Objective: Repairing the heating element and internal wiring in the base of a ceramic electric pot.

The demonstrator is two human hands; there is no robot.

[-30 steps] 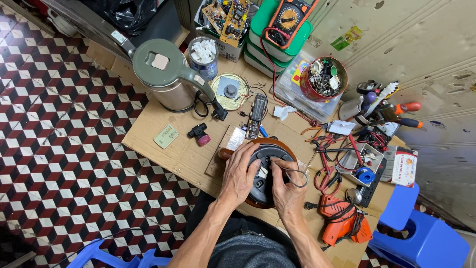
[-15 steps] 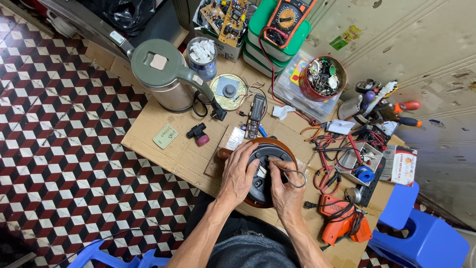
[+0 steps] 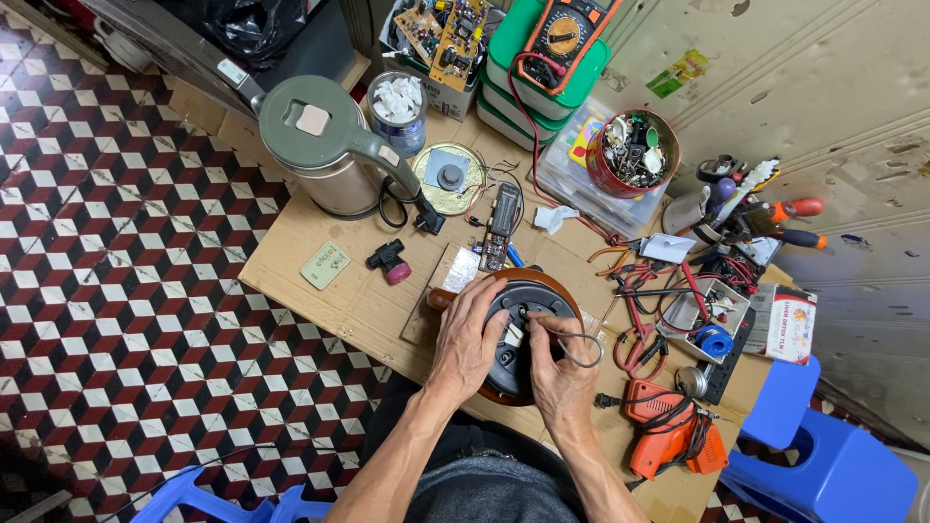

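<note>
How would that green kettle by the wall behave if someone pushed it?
The green kettle stands on a broad round base, so it would probably slide, not tip. Its black cord looks floppy and would likely drag. The cardboard beneath may add grip.

My left grip (image 3: 468, 341) and right grip (image 3: 560, 373) are bare, with no gloves, rings or watch. My forearms carry no sleeves (uncovered to the elbows). Dark trousers cover my lap.
</note>
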